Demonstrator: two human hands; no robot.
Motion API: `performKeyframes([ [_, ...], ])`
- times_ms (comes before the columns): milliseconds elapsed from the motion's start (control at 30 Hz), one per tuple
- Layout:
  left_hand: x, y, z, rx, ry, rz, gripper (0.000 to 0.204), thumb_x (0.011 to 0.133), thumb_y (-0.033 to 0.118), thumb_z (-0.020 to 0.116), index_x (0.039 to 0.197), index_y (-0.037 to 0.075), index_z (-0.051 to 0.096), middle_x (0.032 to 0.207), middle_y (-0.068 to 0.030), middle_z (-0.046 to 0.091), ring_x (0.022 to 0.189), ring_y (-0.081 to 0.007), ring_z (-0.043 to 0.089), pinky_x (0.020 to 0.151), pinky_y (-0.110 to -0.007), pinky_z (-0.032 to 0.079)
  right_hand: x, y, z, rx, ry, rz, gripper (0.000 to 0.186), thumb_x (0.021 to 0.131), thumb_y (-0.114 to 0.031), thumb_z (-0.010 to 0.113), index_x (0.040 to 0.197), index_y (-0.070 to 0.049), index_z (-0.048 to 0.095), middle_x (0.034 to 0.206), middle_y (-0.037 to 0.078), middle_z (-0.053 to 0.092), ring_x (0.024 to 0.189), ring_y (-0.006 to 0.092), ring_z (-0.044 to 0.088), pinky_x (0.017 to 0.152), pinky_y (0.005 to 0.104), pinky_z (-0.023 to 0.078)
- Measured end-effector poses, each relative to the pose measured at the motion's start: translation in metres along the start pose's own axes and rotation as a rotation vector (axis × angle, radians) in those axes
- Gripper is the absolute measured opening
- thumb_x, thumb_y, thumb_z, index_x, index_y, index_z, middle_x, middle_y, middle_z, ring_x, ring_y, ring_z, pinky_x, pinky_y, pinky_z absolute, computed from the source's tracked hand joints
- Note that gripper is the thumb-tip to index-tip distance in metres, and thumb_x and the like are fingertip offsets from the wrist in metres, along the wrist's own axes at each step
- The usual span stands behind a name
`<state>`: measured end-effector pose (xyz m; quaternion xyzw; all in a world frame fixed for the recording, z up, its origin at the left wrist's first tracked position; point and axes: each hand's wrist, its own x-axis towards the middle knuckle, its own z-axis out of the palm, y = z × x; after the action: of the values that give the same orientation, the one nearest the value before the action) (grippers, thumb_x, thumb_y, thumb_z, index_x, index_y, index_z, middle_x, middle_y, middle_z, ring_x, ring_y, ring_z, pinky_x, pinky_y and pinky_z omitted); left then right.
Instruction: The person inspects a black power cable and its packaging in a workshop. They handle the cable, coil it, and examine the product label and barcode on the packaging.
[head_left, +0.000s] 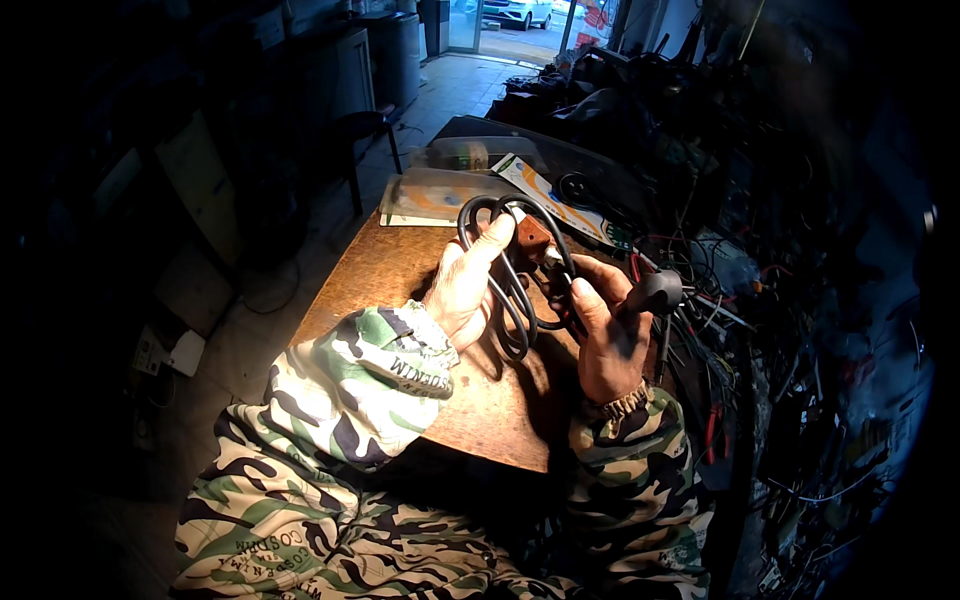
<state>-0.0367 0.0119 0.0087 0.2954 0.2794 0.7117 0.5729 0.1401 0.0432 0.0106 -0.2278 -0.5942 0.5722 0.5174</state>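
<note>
Loops of a thick black cable [518,310] hang between my two hands above a worn wooden tabletop [375,255]. My left hand [468,275] is closed round the bundle, its thumb pressed over the upper loops. On the other side, my right hand [607,330] grips the cable between thumb and fingers. A rounded black piece [657,291] juts out at the right of that hand; whether it is a plug or a tool handle I cannot tell. Just behind the loops shows a reddish-brown block [535,236], partly hidden by the cable.
Clear plastic packaging [440,190] and a long printed card [560,197] lie at the table's far end. Tangled wires and tools, among them red-handled pliers [712,432], crowd the right side. A dark stool [360,130] stands beyond the table's left edge.
</note>
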Motion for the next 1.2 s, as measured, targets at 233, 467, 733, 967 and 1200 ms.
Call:
performKeyframes([
  [233,0.001,0.003,-0.004,-0.036,0.072,0.02,0.035,0.103,0.041,0.062,0.109,0.006,0.067,0.099,-0.0079,0.072,0.092,-0.0214,0.072,0.08,-0.039,0.064,0.006,0.003,-0.005,0.225,-0.172,0.194,0.037,0.096,-0.009,0.069,0.127,0.01,0.06,0.113,0.018,0.069,0.099,0.0231,0.069,0.092,0.0362,0.055],
  [467,-0.009,0.012,0.005,-0.107,0.037,-0.015,0.03,0.097,0.037,0.071,0.103,0.008,0.069,0.092,-0.0037,0.074,0.084,-0.0174,0.074,0.077,-0.033,0.064,0.008,0.008,-0.002,0.256,-0.096,0.446,0.03,0.102,-0.029,0.065,0.109,0.0,0.064,0.081,0.009,0.069,0.068,0.0166,0.069,0.06,0.0285,0.058],
  [733,-0.008,0.007,0.01,-0.012,-0.019,0.048,0.024,0.095,0.017,0.075,0.112,0.006,0.061,0.096,-0.0027,0.068,0.086,-0.0148,0.07,0.08,-0.03,0.06,0.002,0.012,0.006,-0.394,-0.03,0.041,0.024,0.105,-0.016,0.058,0.092,0.002,0.068,0.067,-0.004,0.055,0.062,0.004,0.049,0.056,0.0252,0.04],
  [967,-0.002,0.005,0.008,0.208,0.062,0.23,0.023,0.093,0.012,0.076,0.11,0.004,0.062,0.095,-0.0037,0.067,0.084,-0.0133,0.067,0.076,-0.029,0.059,-0.001,0.011,0.008,-0.061,-0.088,0.161,0.029,0.104,-0.024,0.063,0.098,0.004,0.067,0.075,0.0,0.06,0.065,0.0071,0.054,0.058,0.0263,0.044],
  [1200,-0.004,0.011,0.008,-0.072,-0.028,0.039,0.023,0.098,0.024,0.072,0.11,0.007,0.064,0.097,-0.0073,0.07,0.08,-0.0227,0.071,0.066,-0.038,0.062,0.0,0.004,0.01,0.103,-0.124,0.278,0.046,0.105,-0.043,0.058,0.105,0.003,0.063,0.077,0.006,0.065,0.063,0.0128,0.063,0.056,0.0266,0.053],
])
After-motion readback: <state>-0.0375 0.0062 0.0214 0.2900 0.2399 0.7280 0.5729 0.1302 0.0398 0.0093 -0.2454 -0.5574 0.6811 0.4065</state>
